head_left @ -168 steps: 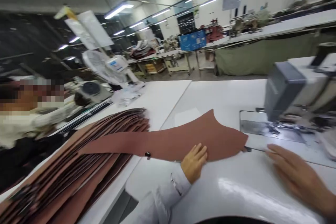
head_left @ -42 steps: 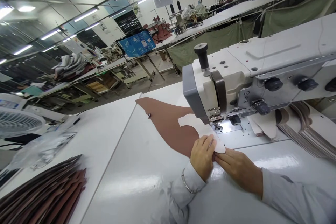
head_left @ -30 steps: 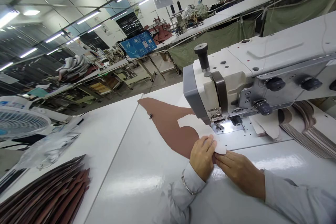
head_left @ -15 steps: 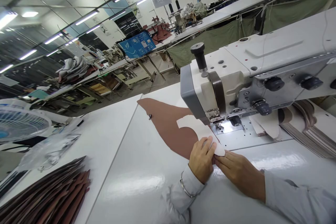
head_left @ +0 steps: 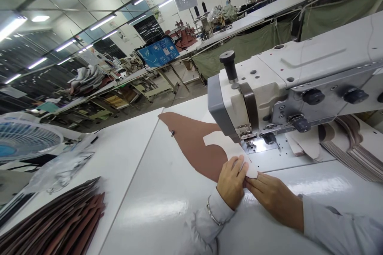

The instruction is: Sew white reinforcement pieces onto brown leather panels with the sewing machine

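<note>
A long, curved brown panel [head_left: 194,143], leather-like, lies flat on the white table, its near end at my hands. On top of it rests a curved white piece [head_left: 220,140], whose edge runs beside the sewing machine head [head_left: 230,103]. With fingers curled and pressed down, my left hand [head_left: 231,181] holds the white piece against the brown panel. My right hand [head_left: 273,194] pinches the near end of the layered pieces; its fingertips are partly hidden. The lit presser foot [head_left: 249,143] stands just beyond the white piece.
Stacked brown strips [head_left: 68,223] lie at the lower left, near a clear plastic bag [head_left: 60,167] and a fan [head_left: 25,139]. Right of the needle area sits a pile of cut pieces [head_left: 350,147]. A blue box [head_left: 158,52] stands on a table behind.
The camera view has shifted slightly, so the whole scene sits a little further right. Both hands keep the same hold on the pieces, with no clear movement.
</note>
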A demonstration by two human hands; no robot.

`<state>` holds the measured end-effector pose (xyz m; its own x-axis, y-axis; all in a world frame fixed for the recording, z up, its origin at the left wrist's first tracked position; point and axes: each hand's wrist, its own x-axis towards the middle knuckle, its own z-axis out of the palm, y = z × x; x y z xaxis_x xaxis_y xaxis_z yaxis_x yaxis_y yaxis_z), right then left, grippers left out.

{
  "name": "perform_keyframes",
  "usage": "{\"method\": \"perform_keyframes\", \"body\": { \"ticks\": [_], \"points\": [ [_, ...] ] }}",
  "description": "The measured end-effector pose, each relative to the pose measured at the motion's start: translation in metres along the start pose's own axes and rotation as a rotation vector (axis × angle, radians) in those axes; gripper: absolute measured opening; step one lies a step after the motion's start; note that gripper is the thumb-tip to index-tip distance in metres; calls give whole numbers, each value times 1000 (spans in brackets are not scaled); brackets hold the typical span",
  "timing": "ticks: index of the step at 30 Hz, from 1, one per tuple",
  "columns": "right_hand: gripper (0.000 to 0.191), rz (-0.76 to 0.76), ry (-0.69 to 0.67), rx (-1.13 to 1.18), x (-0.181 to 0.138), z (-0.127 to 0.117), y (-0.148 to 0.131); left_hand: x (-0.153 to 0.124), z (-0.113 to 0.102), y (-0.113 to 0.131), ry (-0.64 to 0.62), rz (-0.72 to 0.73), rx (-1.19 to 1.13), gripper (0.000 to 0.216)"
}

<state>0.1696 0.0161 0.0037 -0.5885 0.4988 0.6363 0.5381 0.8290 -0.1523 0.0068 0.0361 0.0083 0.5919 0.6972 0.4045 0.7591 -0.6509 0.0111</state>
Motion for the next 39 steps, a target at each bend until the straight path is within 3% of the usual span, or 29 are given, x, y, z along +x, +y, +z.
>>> {"method": "perform_keyframes", "body": {
  "ticks": [6,14,23,39],
  "points": [
    [24,-11,3,9,-1,1,0,1,-1,2,-1,-8,-3,32],
    [29,39,-3,-17,1,-3,-1,6,1,-3,-73,-123,-214,33],
    [29,92,-51,-28,1,-7,17,33,14,-14,-115,-52,-337,34],
    [29,68,-27,-52,2,-6,19,34,15,-16,-103,-46,-327,31]
  ]
}}
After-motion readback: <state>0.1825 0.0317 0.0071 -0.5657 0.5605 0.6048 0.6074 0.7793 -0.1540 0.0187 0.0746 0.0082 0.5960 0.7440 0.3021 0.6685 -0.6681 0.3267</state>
